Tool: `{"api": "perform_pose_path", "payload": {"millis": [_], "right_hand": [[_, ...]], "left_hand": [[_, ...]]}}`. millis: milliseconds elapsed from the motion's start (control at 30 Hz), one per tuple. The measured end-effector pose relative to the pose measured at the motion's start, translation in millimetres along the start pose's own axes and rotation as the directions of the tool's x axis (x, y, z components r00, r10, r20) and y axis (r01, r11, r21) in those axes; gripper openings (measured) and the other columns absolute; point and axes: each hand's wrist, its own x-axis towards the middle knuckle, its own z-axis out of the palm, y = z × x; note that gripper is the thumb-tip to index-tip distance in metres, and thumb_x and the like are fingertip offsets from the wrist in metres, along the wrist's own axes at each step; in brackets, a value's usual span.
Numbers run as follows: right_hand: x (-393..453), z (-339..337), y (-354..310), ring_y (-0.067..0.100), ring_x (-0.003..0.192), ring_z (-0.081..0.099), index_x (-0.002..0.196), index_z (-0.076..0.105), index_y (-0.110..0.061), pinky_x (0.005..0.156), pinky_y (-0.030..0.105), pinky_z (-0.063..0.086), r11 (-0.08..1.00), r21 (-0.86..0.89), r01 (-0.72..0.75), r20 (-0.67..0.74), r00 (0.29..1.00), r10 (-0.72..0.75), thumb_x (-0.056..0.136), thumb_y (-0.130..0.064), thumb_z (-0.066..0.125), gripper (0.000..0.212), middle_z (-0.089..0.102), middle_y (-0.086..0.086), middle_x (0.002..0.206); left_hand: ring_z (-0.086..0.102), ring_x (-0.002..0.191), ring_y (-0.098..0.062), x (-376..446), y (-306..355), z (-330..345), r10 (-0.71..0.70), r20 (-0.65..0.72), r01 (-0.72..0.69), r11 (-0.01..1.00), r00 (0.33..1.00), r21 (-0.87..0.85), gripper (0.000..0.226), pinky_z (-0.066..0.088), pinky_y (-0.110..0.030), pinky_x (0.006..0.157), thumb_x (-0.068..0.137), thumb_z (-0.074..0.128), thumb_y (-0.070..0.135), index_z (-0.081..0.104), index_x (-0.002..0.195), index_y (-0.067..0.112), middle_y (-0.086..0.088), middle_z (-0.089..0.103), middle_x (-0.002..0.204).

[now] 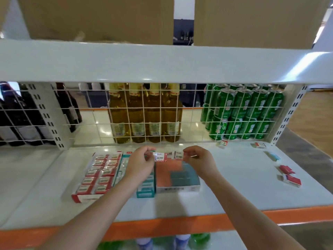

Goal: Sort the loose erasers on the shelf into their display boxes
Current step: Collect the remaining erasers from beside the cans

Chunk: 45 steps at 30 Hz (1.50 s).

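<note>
My left hand point(140, 160) pinches a small white-and-red eraser point(160, 157) marked 2B. My right hand point(199, 159) pinches a second, similar eraser point(179, 155). Both are held side by side above the far end of the salmon-and-grey display box point(177, 179). To its left lie a teal display box point(146, 188), partly hidden by my left forearm, and a red display box point(97, 175) packed with erasers. Loose erasers lie on the white shelf point(234, 186): red ones point(290, 176) at the right, a teal one point(273, 156), and two by the back mesh point(223, 143), point(260, 145).
A white wire mesh point(144, 114) closes the back of the shelf; behind it stand yellow bottles point(144, 114) and green cans point(243, 112). The upper shelf point(162, 60) overhangs with cardboard boxes point(99, 18) on it. An orange strip point(162, 230) edges the shelf front.
</note>
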Motion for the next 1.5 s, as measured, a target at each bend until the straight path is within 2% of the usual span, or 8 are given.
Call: {"api": "perform_pose_path", "payload": {"millis": [200,400,600,867,1033,1133,1300,1500], "right_hand": [[-9.3,64.1,-24.3,0.008,0.077,0.059,0.094,0.063,-0.018,0.063,0.011,0.045,0.997,-0.054,0.052,0.068,0.997,-0.048,0.084,-0.011,0.065,0.013,0.06,-0.011,0.081],[-14.2,114.9,-41.2,0.002,0.079,0.056,0.093,0.062,-0.021,0.066,0.014,0.046,0.993,-0.094,0.075,0.145,0.988,-0.061,0.086,-0.016,0.064,0.009,0.059,-0.013,0.087],[-11.5,152.2,-53.2,0.009,0.088,0.057,0.101,0.063,-0.019,0.075,0.02,0.048,0.985,-0.16,0.068,0.165,0.985,-0.042,0.087,-0.016,0.062,0.014,0.058,-0.011,0.093],[-3.6,181.4,-57.3,0.009,0.091,0.055,0.108,0.061,-0.017,0.07,0.016,0.043,0.965,-0.247,0.088,0.203,0.979,-0.038,0.089,-0.017,0.059,0.019,0.061,-0.003,0.108],[2.8,191.2,-62.2,0.011,0.095,0.058,0.114,0.063,-0.021,0.084,0.027,0.052,0.937,-0.336,0.096,0.271,0.963,-0.001,0.089,-0.023,0.059,0.025,0.062,-0.002,0.112],[4.8,195.1,-66.2,0.011,0.097,0.056,0.117,0.063,-0.02,0.083,0.024,0.05,0.902,-0.406,0.148,0.324,0.946,-0.009,0.09,-0.024,0.059,0.028,0.059,-0.001,0.119],[2.9,197.9,-75.0,0.015,0.098,0.053,0.113,0.065,-0.017,0.081,0.022,0.044,0.812,-0.521,0.263,0.406,0.913,-0.035,0.09,-0.028,0.058,0.026,0.053,0.003,0.118],[3.1,196.2,-77.4,0.018,0.101,0.053,0.114,0.063,-0.012,0.084,0.025,0.044,0.789,-0.537,0.299,0.451,0.892,-0.031,0.088,-0.031,0.06,0.032,0.055,0.005,0.113]], "left_hand": [[0.05,0.097,-0.007,5.2,-45.8,-57.5,0.003,-0.034,-0.001,0.998,0.999,0.062,0.023,0.041,-0.013,0.073,0.093,0.052,0.01,0.061,0.111,0.02,0.004,0.058,0.115],[0.061,0.092,-0.013,7.1,-93.4,-103.7,-0.085,-0.068,0.09,0.994,0.994,0.061,0.021,0.051,-0.023,0.073,0.094,0.051,0.012,0.063,0.109,0.02,0.0,0.062,0.113],[0.062,0.098,-0.019,11.4,-119.3,-128.1,-0.118,-0.12,0.131,0.986,0.986,0.102,0.022,0.053,-0.036,0.084,0.093,0.05,0.011,0.064,0.109,0.019,-0.002,0.063,0.114],[0.055,0.089,-0.012,25.3,-137.3,-134.1,-0.147,-0.077,0.153,0.985,0.986,0.084,0.022,0.04,-0.02,0.071,0.091,0.055,0.012,0.065,0.11,0.013,-0.004,0.065,0.111],[0.062,0.101,-0.017,32.9,-142.9,-132.6,-0.155,0.011,0.153,0.984,0.988,0.088,0.024,0.045,-0.022,0.081,0.089,0.059,0.014,0.065,0.112,0.011,-0.004,0.067,0.113],[0.065,0.096,-0.017,36.3,-144.3,-132.5,-0.15,0.031,0.145,0.98,0.988,0.134,0.021,0.051,-0.027,0.083,0.091,0.057,0.016,0.066,0.109,0.012,-0.004,0.069,0.109],[0.054,0.109,-0.018,40.4,-143.9,-132.8,-0.053,0.025,0.042,0.948,0.998,0.314,0.028,0.042,-0.025,0.089,0.093,0.053,0.021,0.062,0.119,0.013,-0.003,0.056,0.12],[0.05,0.108,-0.016,41.6,-141.6,-134.3,0.102,0.333,-0.263,0.835,0.937,0.483,0.027,0.041,-0.027,0.091,0.095,0.046,0.026,0.062,0.116,0.02,0.002,0.057,0.116]]}}
